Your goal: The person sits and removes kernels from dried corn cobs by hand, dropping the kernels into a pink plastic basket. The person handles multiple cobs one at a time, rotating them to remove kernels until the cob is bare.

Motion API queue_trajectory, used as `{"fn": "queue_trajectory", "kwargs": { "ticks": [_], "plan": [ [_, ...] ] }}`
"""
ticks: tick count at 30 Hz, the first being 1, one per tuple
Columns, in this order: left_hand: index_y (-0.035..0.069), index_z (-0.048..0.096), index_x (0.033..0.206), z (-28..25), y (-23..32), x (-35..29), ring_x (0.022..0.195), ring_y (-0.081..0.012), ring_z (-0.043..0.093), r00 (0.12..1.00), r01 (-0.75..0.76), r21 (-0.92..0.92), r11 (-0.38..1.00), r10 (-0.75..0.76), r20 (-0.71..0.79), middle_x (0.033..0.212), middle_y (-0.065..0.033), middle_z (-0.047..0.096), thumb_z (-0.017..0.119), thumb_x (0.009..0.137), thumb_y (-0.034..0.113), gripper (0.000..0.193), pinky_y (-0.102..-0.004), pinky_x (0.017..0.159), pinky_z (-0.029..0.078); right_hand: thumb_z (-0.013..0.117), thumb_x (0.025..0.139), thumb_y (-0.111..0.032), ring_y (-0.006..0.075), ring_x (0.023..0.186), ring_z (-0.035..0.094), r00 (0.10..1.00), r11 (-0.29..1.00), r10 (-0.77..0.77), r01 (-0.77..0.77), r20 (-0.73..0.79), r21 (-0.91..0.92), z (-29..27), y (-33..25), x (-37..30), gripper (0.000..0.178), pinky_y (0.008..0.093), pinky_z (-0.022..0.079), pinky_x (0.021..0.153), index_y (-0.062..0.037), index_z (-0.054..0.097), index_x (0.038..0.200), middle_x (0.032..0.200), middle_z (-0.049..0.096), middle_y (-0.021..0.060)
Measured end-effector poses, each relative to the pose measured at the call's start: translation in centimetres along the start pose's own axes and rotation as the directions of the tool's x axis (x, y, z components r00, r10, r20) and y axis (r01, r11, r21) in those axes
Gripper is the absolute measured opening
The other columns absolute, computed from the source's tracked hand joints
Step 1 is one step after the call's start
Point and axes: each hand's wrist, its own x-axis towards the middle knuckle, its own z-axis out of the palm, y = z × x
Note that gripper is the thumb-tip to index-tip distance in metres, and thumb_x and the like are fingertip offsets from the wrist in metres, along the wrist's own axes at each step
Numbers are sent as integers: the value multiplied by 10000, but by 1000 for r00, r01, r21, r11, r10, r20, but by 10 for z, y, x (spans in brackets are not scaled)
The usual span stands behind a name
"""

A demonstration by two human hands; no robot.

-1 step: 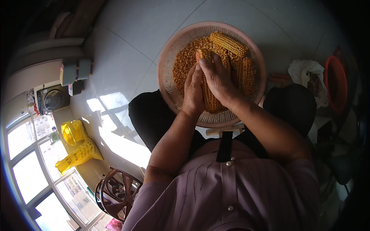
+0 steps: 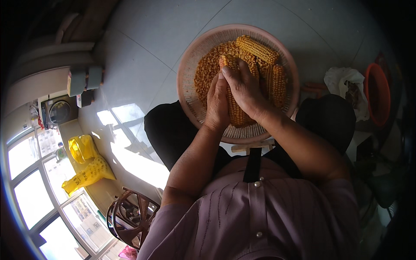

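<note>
Between my knees stands a round pink plastic basket (image 2: pixel 184 82) holding loose yellow corn kernels (image 2: pixel 207 67) and several ears. Both my hands are closed around an ear of corn (image 2: pixel 228 61), whose upper end shows past my thumbs with a reddish bare patch. My left hand (image 2: pixel 218 106) wraps it from the left. From the right, my right hand (image 2: pixel 247 93) grips it, thumb pressed near the bare patch. Corn rows also show below, between my wrists; I cannot tell whether they belong to the same ear. One full ear (image 2: pixel 258 49) lies at the far right of the basket.
On the right are a white plastic bag (image 2: pixel 344 80) and a red basin (image 2: pixel 378 95). To the left, yellow bags (image 2: pixel 89 171) sit near the windows, with a brown wheel-like frame (image 2: pixel 132 216) closer to me. A washing machine (image 2: pixel 60 112) stands farther left.
My right thumb has shifted very slightly to the left on the ear of corn. Everything else looks the same.
</note>
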Motion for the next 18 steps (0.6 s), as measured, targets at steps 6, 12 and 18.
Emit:
{"fn": "queue_trajectory", "kwargs": {
  "ticks": [6, 12, 18],
  "plan": [
    [-14, 413, 1462, -11, -3, 3, 1258, -229, 527, 996, -88, 284, 955, 80, 41, 1372, -175, 538, 374, 1070, 480, 632, -350, 1065, 416, 538, 979, -459, 328, 785, 674, 1000, 964, -4, 4, 2, -266, -15, -14, 12, 500, 431, 537, 761, 34, 531, 1063, 816, 655, 174],
    [-17, 364, 1489, -5, 1, -2, 1284, -237, 512, 993, 85, 118, 989, -94, 73, 1407, -182, 507, 352, 1078, 463, 632, -344, 1092, 395, 551, 974, -470, 285, 762, 658, 999, 999, -8, 6, -32, -33, -15, -2, 23, 523, 421, 522, 728, 52, 548, 960, 792, 636, 184],
    [-16, 356, 1488, -1, 2, -5, 1293, -249, 507, 988, 30, 140, 990, -50, 146, 1408, -186, 505, 346, 1085, 439, 608, -344, 1094, 396, 566, 975, -432, 261, 723, 640, 992, 995, -15, 1, -129, -103, -8, 4, 12, 467, 407, 519, 694, 33, 543, 945, 767, 624, 169]
  ]
}}
